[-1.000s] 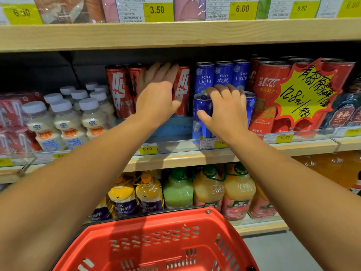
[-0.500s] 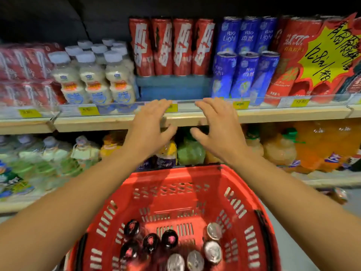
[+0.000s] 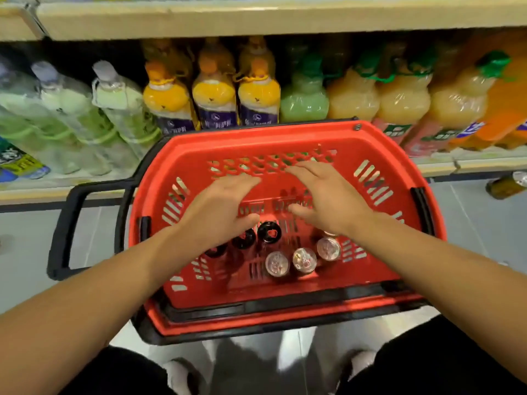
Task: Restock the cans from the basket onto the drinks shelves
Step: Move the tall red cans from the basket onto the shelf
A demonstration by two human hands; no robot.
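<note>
Head view: looking down into a red basket [image 3: 379, 155] standing on the floor before the lower shelf [image 3: 85, 183] of juice bottles [image 3: 214, 98]. Hovering over the basket, left hand [image 3: 219, 209] and right hand [image 3: 328, 201], both with fingers spread and relaxed, gripping nothing. Standing upright on the basket floor, below and between the hands: black-topped cans [image 3: 269, 231] on the left, silver-topped cans [image 3: 304, 260] on the right, close together, some partly hidden under the palms. Judging the handling: cans likely rigid and smooth, moderately heavy if full, prone to denting if squeezed hard or dropped, possibly slick. Taking hold best around the upper side wall, fingers and thumb wrapping the cylinder just below the rim, one can per hand. Lifting straight up advisable, avoiding knocking neighbours over. Drinks shelves for cans sitting out of frame above.
</note>
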